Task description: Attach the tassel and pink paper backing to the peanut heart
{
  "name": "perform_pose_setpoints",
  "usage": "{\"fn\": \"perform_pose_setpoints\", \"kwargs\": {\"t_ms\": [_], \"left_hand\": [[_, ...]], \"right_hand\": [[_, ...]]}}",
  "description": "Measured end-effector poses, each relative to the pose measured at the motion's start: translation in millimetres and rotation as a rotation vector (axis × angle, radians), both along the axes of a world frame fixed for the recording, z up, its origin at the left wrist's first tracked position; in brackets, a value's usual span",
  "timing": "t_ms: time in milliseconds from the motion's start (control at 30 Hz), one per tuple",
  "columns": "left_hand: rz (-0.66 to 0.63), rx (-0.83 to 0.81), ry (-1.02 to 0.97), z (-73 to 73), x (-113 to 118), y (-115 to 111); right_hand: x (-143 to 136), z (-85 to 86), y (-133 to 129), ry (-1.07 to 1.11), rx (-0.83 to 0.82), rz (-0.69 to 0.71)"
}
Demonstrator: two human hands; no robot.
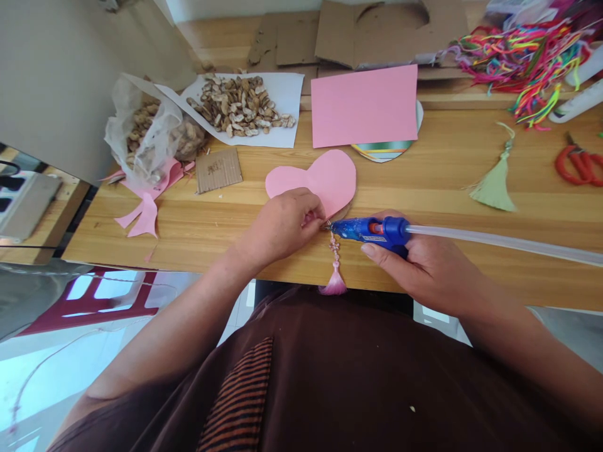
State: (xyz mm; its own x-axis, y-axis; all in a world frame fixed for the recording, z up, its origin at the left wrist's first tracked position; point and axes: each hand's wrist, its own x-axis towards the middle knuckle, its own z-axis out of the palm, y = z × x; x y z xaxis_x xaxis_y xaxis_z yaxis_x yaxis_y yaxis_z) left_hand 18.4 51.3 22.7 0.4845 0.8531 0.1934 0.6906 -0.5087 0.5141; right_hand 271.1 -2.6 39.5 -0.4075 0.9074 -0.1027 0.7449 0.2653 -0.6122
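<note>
A pink paper heart (333, 179) lies on the table with a brown edge showing beneath its right side. My left hand (296, 223) is closed, its fingers pinching near the heart's lower tip. From that tip a pink tassel (335, 281) on a knotted cord hangs toward the table's front edge. My right hand (424, 267) grips a blue hot glue gun (367, 231), a long clear glue stick (499, 242) running out of its back. The gun's nozzle points left at the heart's tip, close to my left fingertips. Whether it touches is hard to see.
Peanut shells (245, 107) lie on white paper, beside a plastic bag (141, 135) of more. Pink card (365, 107), a cardboard piece (218, 171) and pink scraps (141, 216) lie around. At right are a green tassel (497, 182), red scissors (579, 163) and colourful cords (522, 63).
</note>
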Motion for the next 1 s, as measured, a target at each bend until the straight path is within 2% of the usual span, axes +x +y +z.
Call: {"fn": "perform_pose_setpoints", "kwargs": {"t_ms": [200,467,1000], "left_hand": [[-0.006,-0.023,0.014,1.8,-0.9,0.0],[-0.003,0.011,0.033,0.5,0.5,-0.9],[-0.026,0.033,0.025,-0.1,0.9,-4.0]], "right_hand": [[-0.4,-1.6,0.3,0.014,-0.001,-0.006],[8.0,6.8,-0.4,0.09,0.053,-0.002],[12.1,1.7,-0.1,0.061,0.065,-0.002]]}}
